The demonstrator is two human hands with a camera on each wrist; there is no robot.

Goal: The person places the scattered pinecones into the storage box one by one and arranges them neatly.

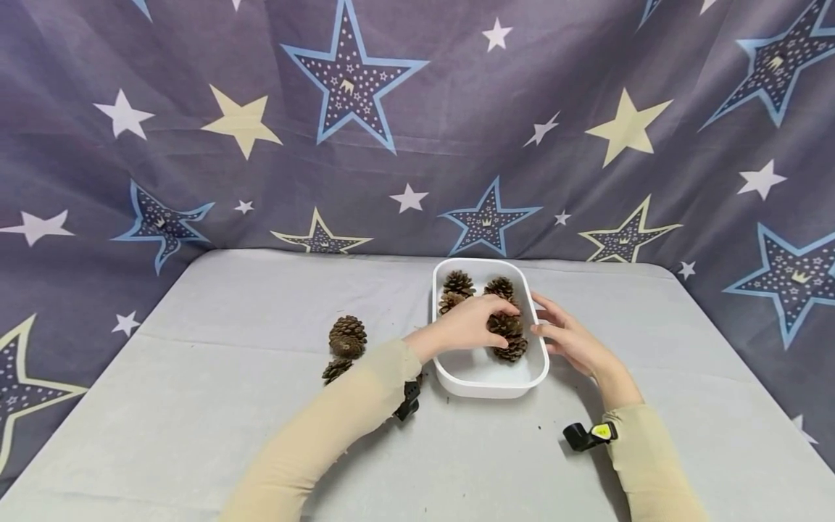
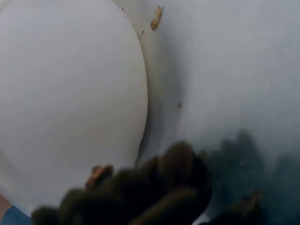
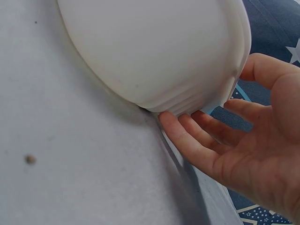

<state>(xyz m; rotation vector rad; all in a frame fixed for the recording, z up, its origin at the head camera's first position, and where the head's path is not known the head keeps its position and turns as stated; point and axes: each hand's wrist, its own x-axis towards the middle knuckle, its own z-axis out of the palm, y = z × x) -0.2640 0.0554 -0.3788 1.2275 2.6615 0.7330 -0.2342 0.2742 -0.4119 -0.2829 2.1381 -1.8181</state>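
A white rectangular container (image 1: 485, 388) stands on the table with several brown pine cones inside. My left hand (image 1: 466, 322) reaches in over its left side, thumb and fingers curled round a pine cone (image 1: 504, 325) by the right wall. Another pine cone (image 1: 511, 351) lies just below that one. Against the container's outer right side rests my right hand (image 1: 574, 341). In the right wrist view, the fingertips of the right hand (image 3: 234, 136) touch the container's outer wall (image 3: 154, 47), with the thumb up by the rim. The left wrist view does not show the left hand.
Left of the container, loose pine cones (image 1: 348, 337) lie on the grey-white table (image 1: 248, 304), partly hidden by the left forearm. Blurred pine cones (image 2: 140, 192) show close up in the left wrist view. A star-patterned cloth (image 1: 404, 167) hangs behind the table.
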